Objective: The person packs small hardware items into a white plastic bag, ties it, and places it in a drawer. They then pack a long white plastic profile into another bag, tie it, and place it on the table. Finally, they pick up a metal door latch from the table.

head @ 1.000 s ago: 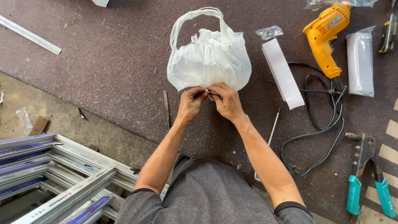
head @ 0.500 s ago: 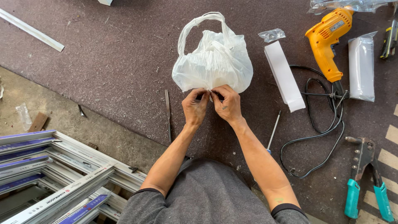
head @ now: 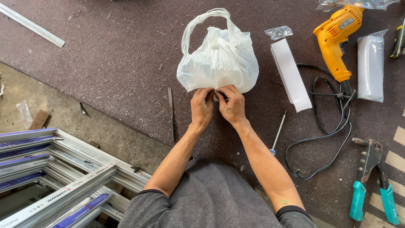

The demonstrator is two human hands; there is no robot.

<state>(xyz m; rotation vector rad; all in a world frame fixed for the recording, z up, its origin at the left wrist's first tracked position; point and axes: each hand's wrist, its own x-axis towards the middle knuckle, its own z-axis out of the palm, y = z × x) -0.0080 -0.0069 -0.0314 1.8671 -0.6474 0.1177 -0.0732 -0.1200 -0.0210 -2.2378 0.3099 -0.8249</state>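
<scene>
Left hand: fingers curled and pressed together, pinching the near edge of the white plastic bag at its 6 o'clock side.
Right hand: thumb and fingertips closed on the same bit of film, touching the left hand; something small and thin seems to sit between the two (too small to tell what).
Bag: lies on the dark floor mat, bulging and full, handle loops standing up toward 12 o'clock.
Risk, tearing: the film is thin, and two pinches pulling apart at one spot could split it and let the contents spill onto the mat.
Risk, slipping: the pinch is only at the fingertips, so smooth plastic could slide free.
Risk, clutter: a metal rod lies at 9 o'clock of the hands and a screwdriver at 4 o'clock, both near enough for a wrist or elbow to knock.
Risk, cord: the black cable of the yellow drill loops at 3 o'clock (an easy snag for a reaching arm).
Further off: white box at 2 o'clock, rivet pliers at 4 o'clock, aluminium frames at 8 o'clock.
</scene>
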